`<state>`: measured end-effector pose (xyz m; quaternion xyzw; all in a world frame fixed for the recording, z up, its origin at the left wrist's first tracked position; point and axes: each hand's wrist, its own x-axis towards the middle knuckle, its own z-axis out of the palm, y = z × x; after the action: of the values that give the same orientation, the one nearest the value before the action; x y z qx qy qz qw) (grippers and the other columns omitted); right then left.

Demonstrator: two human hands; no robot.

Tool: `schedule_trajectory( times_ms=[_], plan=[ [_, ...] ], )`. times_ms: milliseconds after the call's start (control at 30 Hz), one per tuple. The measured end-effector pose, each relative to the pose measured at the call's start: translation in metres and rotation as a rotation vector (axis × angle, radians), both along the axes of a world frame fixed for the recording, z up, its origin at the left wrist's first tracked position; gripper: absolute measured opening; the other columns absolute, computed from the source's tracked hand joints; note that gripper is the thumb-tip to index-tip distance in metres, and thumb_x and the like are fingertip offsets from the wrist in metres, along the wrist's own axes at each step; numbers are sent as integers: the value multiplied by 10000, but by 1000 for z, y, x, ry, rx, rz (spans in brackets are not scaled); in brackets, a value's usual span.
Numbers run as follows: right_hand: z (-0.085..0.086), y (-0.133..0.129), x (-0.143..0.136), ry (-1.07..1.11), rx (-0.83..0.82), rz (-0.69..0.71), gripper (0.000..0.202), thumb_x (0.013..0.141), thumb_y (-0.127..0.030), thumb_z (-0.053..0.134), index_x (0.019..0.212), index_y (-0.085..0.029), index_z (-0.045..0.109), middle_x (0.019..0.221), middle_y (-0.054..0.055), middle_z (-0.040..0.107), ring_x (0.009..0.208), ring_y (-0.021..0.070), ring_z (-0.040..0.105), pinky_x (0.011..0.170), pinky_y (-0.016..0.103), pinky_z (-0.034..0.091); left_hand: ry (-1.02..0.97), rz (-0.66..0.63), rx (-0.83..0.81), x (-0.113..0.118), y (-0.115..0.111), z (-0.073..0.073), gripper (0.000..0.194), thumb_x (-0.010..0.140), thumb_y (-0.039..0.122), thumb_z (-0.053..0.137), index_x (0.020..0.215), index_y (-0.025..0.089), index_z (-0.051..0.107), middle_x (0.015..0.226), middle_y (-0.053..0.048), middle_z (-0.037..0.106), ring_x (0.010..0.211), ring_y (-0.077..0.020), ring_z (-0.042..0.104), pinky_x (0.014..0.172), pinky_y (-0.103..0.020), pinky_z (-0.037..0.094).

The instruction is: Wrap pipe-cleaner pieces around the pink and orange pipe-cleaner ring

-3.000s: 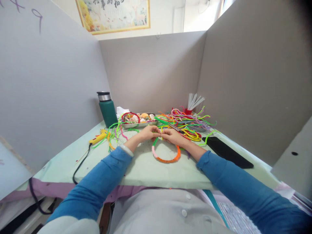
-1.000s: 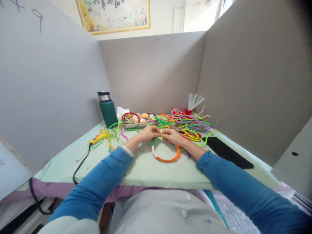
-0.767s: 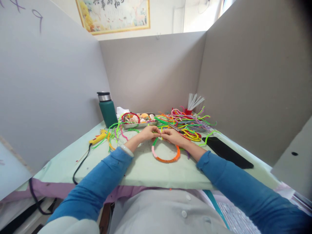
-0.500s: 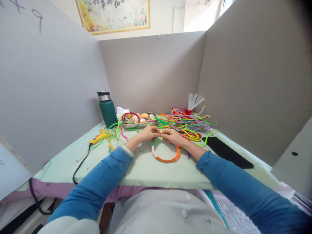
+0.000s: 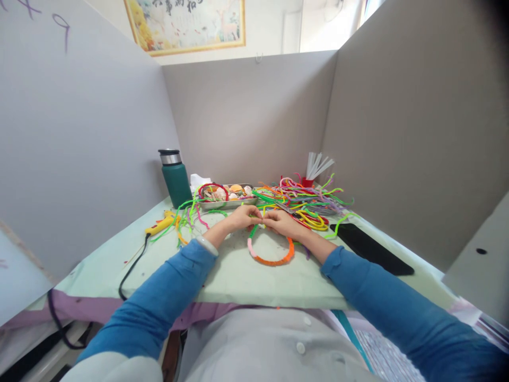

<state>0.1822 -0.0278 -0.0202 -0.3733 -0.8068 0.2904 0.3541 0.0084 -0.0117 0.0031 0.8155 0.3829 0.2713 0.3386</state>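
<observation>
A ring of wound pipe cleaners (image 5: 274, 262), orange at the front with pink and green on its left side, lies on the covered table. My left hand (image 5: 244, 216) and my right hand (image 5: 281, 222) meet at the ring's far side. Both are closed, thumbs and fingertips pinched together and almost touching. A little yellow shows by the fingertips, but the exact spot they pinch is mostly hidden. Just beyond my right hand lie scissors (image 5: 287, 209) and a bundle of yellow pipe cleaners (image 5: 312, 220).
Loose coloured pipe cleaners (image 5: 302, 193) pile up at the back right, beside a red cup (image 5: 307, 182) of white sticks. A metal tray (image 5: 238, 202) holds shells. At left are a green bottle (image 5: 176, 183) and a yellow glue gun (image 5: 161, 224). A black phone-like slab (image 5: 369, 248) lies right.
</observation>
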Motion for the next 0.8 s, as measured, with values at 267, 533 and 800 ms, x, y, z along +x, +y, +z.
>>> schedule_trajectory(
  times_ms=[267,533,800],
  plan=[
    [-1,2,0,-51,75,-3,244,749,-343,449,664,-135,542,569,-18,489,521,79,406,493,202,285,54,0,34,-2,1,-1,321,652,407,581,799,123,552,560,18,517,433,-60,447,412,-174,343],
    [-3,4,1,-64,82,-1,239,760,-333,444,672,-132,540,577,-20,489,517,72,397,490,197,282,57,5,29,-1,0,0,319,652,398,582,800,117,555,566,21,506,441,-60,447,417,-176,347],
    [-5,6,1,-67,85,0,252,762,-352,444,667,-132,524,585,-17,491,518,73,396,489,192,281,60,19,6,-1,-1,0,342,638,413,593,801,115,552,557,22,506,442,-64,453,422,-180,354]
  ],
)
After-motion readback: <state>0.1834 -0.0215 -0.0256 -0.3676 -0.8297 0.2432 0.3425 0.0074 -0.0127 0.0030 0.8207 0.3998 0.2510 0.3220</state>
